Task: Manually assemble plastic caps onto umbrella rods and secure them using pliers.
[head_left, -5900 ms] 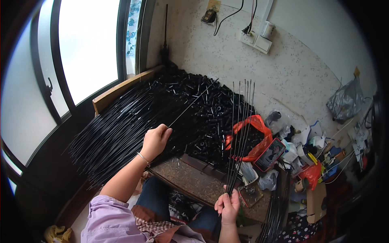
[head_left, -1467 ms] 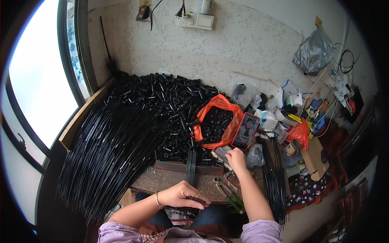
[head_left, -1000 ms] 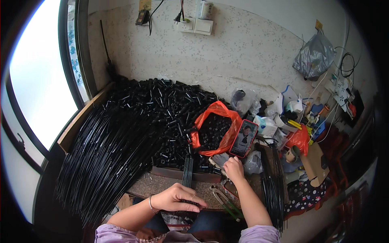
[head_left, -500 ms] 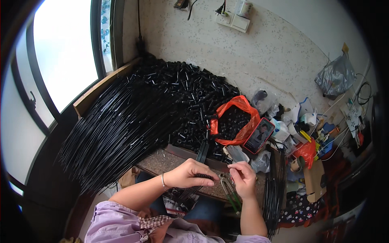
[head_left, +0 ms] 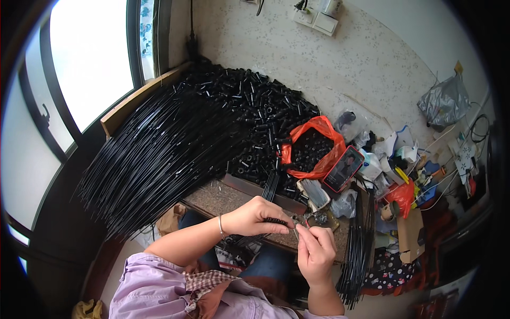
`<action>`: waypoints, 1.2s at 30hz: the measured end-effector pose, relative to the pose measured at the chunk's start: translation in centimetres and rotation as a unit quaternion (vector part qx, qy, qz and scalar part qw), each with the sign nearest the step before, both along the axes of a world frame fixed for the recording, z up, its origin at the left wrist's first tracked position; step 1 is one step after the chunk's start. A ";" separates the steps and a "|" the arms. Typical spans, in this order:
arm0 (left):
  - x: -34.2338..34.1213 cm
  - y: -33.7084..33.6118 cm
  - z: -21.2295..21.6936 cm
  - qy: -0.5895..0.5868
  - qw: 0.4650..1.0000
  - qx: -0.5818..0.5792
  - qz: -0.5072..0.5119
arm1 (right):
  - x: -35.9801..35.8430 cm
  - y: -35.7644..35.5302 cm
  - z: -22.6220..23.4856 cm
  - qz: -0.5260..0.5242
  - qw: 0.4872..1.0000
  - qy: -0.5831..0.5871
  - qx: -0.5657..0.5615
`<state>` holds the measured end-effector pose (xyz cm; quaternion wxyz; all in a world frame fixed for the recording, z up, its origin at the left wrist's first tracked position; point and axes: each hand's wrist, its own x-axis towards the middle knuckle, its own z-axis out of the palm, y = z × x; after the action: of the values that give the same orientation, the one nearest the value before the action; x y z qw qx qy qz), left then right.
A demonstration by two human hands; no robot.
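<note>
My left hand (head_left: 256, 216) is closed around the near end of a bundle of thin black rods (head_left: 271, 187) that lies on the small stone-topped board (head_left: 220, 198) over my lap. My right hand (head_left: 314, 250) sits just right of it, its fingertips pinched on a small metal piece at the bundle's end; the piece is too small to name. Both hands nearly touch at the rod ends.
A big fan of long black rods (head_left: 154, 154) lies left, a heap of short black tubes (head_left: 255, 117) behind. An orange bag (head_left: 312, 151) of black parts, a phone (head_left: 344, 168), more rods (head_left: 356, 255) and clutter lie right.
My left hand went from lying flat on the board to gripping the rod bundle's end. My right hand drew back from near the orange bag to meet it. The view swung left.
</note>
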<state>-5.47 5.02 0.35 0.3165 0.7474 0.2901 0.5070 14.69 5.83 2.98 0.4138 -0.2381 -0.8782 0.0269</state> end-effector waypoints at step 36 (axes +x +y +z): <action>0.5 -0.7 -11.4 0.449 0.860 -0.016 0.242 | -2.0 1.3 1.9 0.136 0.983 -0.036 -0.122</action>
<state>-5.00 4.30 -11.06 0.0314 0.7954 0.5802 0.1725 12.69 7.09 4.85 0.3423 -0.1656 -0.9070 0.1811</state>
